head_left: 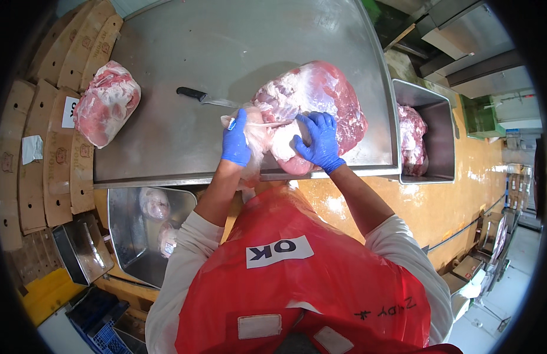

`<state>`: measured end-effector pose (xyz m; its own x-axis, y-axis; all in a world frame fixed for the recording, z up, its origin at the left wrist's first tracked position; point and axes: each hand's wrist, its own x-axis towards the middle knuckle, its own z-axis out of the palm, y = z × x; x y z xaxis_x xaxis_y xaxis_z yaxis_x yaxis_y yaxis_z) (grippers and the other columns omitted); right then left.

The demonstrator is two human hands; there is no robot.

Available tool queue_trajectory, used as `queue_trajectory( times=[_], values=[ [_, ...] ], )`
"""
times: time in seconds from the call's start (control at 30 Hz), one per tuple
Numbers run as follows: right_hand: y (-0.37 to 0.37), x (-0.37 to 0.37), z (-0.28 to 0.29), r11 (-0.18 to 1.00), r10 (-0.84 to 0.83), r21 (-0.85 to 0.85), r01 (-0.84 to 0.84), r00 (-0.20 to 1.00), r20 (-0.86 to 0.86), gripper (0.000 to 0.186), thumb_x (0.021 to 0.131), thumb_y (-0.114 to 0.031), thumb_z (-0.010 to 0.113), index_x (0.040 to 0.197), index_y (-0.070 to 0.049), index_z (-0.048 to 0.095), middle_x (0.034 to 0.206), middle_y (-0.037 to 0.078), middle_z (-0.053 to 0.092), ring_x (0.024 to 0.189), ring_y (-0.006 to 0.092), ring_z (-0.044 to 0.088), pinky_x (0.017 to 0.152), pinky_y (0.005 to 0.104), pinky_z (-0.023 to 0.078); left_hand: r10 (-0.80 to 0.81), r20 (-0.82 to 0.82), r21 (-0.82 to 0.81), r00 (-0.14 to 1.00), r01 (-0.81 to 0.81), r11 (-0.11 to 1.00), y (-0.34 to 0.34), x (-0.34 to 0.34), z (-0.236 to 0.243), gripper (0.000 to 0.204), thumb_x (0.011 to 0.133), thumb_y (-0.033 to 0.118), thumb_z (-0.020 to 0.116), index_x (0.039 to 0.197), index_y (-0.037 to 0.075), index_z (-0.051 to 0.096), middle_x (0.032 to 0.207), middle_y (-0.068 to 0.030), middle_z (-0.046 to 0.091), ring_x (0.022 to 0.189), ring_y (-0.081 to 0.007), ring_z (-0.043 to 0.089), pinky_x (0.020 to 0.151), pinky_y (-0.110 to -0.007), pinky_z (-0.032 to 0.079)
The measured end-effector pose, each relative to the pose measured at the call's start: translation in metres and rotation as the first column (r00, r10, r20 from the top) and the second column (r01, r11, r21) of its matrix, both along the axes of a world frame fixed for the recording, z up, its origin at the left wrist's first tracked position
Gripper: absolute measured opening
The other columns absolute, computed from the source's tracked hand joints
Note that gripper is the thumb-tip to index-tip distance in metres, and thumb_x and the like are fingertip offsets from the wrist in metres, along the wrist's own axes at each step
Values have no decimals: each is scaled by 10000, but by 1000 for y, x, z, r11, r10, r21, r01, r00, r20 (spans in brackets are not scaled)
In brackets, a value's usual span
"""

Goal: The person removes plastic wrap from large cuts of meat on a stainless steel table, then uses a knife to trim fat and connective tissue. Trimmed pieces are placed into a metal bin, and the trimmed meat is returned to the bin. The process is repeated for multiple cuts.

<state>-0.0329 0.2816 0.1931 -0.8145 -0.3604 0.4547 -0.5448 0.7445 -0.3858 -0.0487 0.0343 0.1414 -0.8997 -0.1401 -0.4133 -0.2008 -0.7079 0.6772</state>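
Note:
A large raw cut of meat (341, 109), pink-red with white fat, lies near the front edge of the steel table. My left hand (236, 140), in a blue glove, is closed on a crumpled clear plastic bag (258, 133) at the meat's left side. A thin stretched strand of plastic runs from there toward my other hand. Gloved in blue too, my right hand (322, 141) grips the meat, fingers bent over a pale, fatty lump at its front. A black-handled knife (193, 93) lies behind my left hand, its blade pointing at the meat.
Another raw cut (108, 105) sits at the table's left, against stacked cardboard boxes (61, 156). Wrapped pieces lie in a steel bin (129, 236) below the table's front left. On the right, a steel tub (438, 135) holds more meat. The steel table (185, 35) has a raised rim.

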Motion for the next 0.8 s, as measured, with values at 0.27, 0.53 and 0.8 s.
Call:
queue_trajectory(
  times=[0.27, 0.53, 0.8],
  values=[
    [14, -6, -16, 998, 32, -61, -32, 999, -3, 462, 682, -270, 721, 1111, -107, 670, 1080, 153, 570, 1067, 362, 516, 969, 477, 391, -153, 72, 342, 986, 120, 932, -3, 4, 8, 427, 997, 407, 581, 1194, 29, 601, 1122, -141, 657, 990, -297, 665, 870, -450, 562],
    [18, -18, -14, 997, 58, -48, -57, 998, 21, 400, 680, -283, 728, 1044, -128, 666, 1087, 140, 576, 1060, 363, 514, 960, 484, 397, -126, 32, 218, 991, 117, 969, -19, -26, 36, 428, 985, 415, 595, 1171, 29, 610, 1095, -135, 662, 966, -286, 672, 853, -447, 563],
    [5, -21, -15, 999, 35, -32, -35, 999, 1, 374, 687, -256, 724, 1031, -123, 662, 1081, 129, 592, 1046, 344, 536, 933, 474, 394, -346, -54, -379, 936, 302, 875, -30, 22, 19, 347, 961, 330, 649, 1135, 30, 657, 1027, -70, 699, 913, -220, 684, 838, -323, 542]
  ],
)
